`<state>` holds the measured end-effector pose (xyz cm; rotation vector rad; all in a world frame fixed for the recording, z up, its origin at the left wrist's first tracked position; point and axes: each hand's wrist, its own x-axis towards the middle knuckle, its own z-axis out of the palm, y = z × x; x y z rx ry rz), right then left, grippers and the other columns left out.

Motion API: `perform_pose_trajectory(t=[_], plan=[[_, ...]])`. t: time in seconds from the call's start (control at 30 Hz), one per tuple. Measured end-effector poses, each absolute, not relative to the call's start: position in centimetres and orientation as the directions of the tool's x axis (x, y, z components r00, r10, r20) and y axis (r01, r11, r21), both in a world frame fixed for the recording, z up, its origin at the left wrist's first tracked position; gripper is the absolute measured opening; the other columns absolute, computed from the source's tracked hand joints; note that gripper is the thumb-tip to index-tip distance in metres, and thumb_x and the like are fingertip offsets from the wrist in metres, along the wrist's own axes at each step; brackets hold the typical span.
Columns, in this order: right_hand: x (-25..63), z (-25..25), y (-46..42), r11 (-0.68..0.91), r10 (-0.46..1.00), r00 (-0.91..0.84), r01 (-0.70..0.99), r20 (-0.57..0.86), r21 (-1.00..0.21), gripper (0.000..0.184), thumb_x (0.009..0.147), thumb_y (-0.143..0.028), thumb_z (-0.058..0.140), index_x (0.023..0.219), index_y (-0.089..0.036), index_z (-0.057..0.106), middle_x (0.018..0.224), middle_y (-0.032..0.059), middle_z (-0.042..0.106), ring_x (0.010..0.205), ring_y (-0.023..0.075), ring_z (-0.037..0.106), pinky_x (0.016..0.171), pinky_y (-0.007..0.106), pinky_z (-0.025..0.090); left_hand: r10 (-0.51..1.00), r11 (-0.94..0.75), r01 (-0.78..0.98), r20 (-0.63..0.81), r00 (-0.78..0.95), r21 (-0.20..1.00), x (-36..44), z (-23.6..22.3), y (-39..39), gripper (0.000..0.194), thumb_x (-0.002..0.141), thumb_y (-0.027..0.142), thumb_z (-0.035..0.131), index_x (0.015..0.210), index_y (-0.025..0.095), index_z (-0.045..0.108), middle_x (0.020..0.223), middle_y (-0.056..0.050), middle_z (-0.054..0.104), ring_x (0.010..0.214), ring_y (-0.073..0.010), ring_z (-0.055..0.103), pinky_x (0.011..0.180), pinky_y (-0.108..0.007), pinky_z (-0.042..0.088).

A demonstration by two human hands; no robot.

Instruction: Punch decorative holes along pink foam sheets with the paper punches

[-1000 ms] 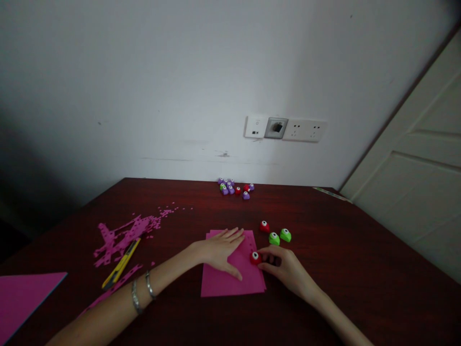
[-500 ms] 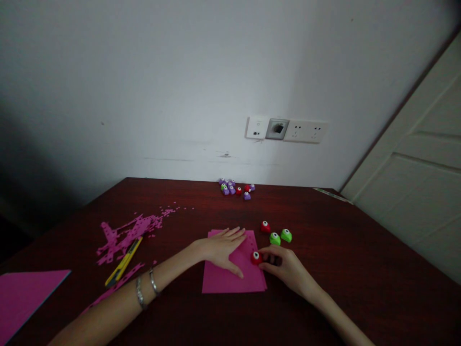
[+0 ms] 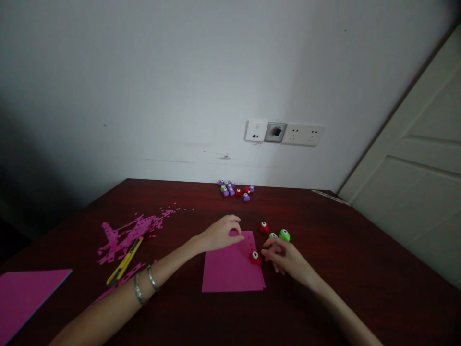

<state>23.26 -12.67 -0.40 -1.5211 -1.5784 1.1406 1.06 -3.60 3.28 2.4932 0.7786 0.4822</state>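
A small stack of pink paper lies on the dark table, with a row of small punched holes near its upper right edge. At that right edge sits a red craft punch with a round white-and-black button. My left hand hovers over the top of the stack, thumb and fingers curved with a gap between them, holding nothing. Just right of the red punch, my right hand is apart from it, fingers loosely bent and empty. Behind this hand are a second red punch and two green punches, one partly hidden.
Several purple, red and green punches cluster by the wall. Pink scraps and tiny cut-outs lie at left beside a yellow utility knife. A larger pink sheet rests at the near left. Wall sockets are above the table.
My left hand has lifted off the paper from lying flat and moved up, its fingers curling. My right hand has let go of the red punch and drawn slightly right. The punch stays at the edge.
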Motion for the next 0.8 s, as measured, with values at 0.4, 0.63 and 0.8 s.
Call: perform_pose_trajectory(t=[0.4, 0.63, 0.8], plan=[[21.8, 0.4, -11.1, -0.363, 0.881, -0.155, 0.383, -0.446, -0.85, 0.035, 0.075, -0.05, 0.057, 0.08, -0.021, 0.038, 0.043, -0.0064, 0.056, 0.025, 0.0024, 0.03, 0.026, 0.013, 0.015, 0.504, -0.185, 0.46, -0.318, 0.803, 0.868, 3.5, 2.7, -4.1, 0.051, 0.071, 0.06, 0.055, 0.068, 0.01, 0.064, 0.06, -0.004, 0.061, 0.043, -0.0078, 0.049, 0.041, -0.021, 0.037], [21.8, -0.1, -11.0, -0.407, 0.858, -0.163, 0.362, -0.487, -0.839, 0.022, 0.078, -0.035, 0.056, 0.08, -0.021, 0.039, 0.04, -0.0088, 0.052, 0.026, 0.0023, 0.03, 0.027, 0.013, 0.014, 0.42, -0.15, 0.524, -0.426, 0.801, 0.838, 4.4, 2.3, -3.5, 0.055, 0.066, 0.065, 0.057, 0.067, 0.011, 0.067, 0.057, -0.005, 0.062, 0.041, -0.0069, 0.047, 0.038, -0.02, 0.032], [21.7, 0.2, -10.8, -0.424, 0.837, -0.183, 0.376, -0.515, -0.824, 0.018, 0.077, -0.03, 0.055, 0.079, -0.021, 0.04, 0.041, -0.0093, 0.05, 0.025, 0.0025, 0.031, 0.027, 0.014, 0.019, 0.3, -0.068, 0.594, -0.552, 0.778, 0.801, 5.0, 1.1, -2.4, 0.054, 0.064, 0.065, 0.06, 0.067, 0.012, 0.068, 0.058, -0.007, 0.063, 0.039, -0.0056, 0.043, 0.036, -0.019, 0.026]])
